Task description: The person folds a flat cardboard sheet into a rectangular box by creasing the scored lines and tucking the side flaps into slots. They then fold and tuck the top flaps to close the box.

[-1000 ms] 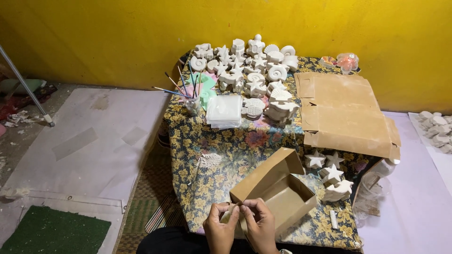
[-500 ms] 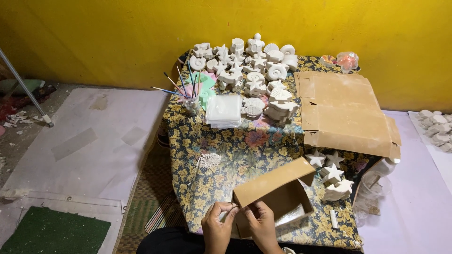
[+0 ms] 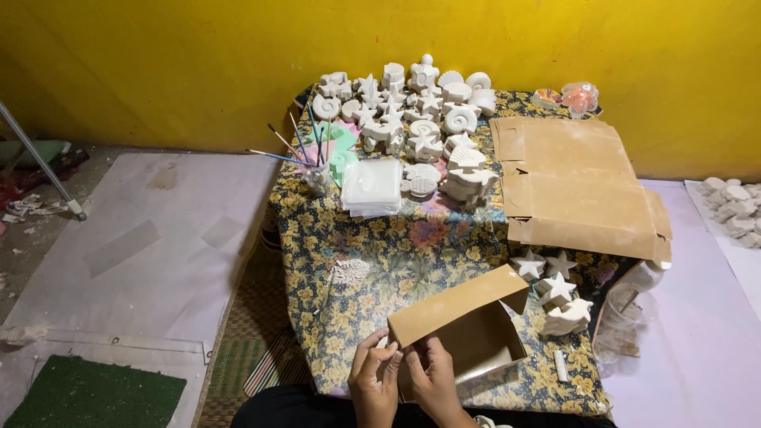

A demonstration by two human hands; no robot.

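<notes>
Head view: a small brown cardboard box (image 3: 464, 333) is held at the near edge of a floral-covered table (image 3: 372, 254).

A flattened sheet of brown cardboard (image 3: 579, 186) is laid on the table's right side, and a stack of clear square packets (image 3: 371, 188) is placed near the middle. White plaster figures (image 3: 420, 111) are grouped at the far end, with white stars (image 3: 551, 277) just beside the box. The box is open, its flap raised toward the left. Its near left corner is pinched by the left hand (image 3: 374, 386) and the right hand (image 3: 434, 384), fingers pressed together on the cardboard.
</notes>
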